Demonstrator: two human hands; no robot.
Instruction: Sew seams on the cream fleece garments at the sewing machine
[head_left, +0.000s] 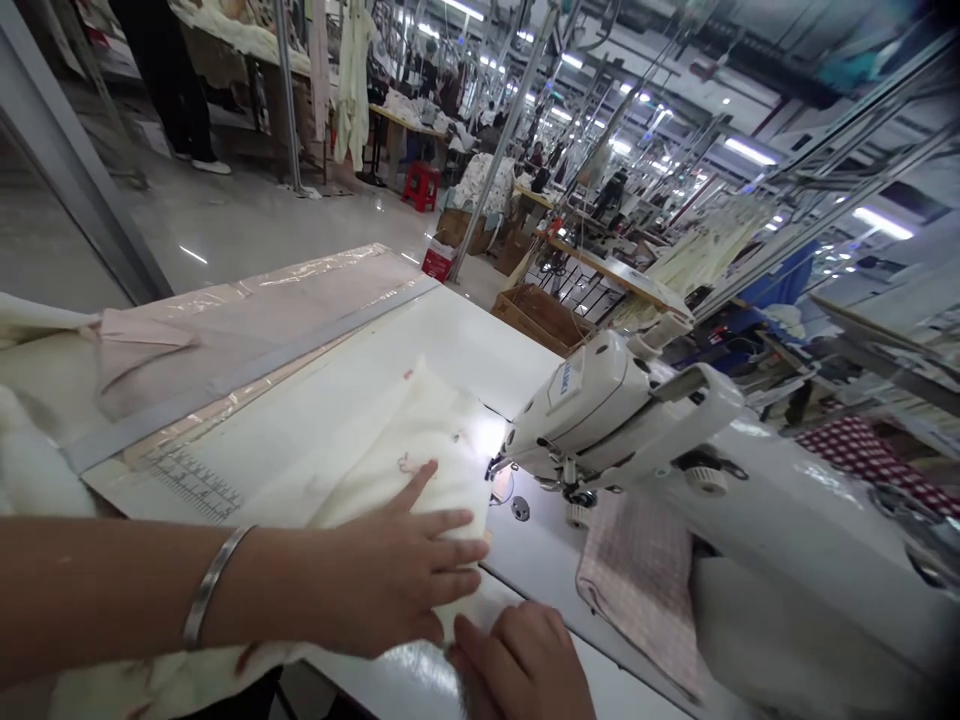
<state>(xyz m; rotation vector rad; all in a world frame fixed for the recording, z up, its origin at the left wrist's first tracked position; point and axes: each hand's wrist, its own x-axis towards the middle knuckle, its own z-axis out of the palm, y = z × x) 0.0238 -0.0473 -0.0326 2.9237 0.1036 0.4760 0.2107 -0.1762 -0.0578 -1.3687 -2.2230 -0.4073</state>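
Note:
My left hand lies flat with spread fingers on a cream fabric piece that carries small printed figures. At the fabric's near edge, my right hand is closed, its thumb and forefinger pinching the cloth; the fingertips are partly hidden. The far right side of the cloth reaches the lit needle area of a white sewing machine, just ahead of my left fingers. More cream cloth hangs below my left forearm.
Left on the white table lies a pink board under a grey strip. A folded checked cloth rests under the machine arm. Beyond stand a metal pole, a cardboard box, a red stool and a person's legs.

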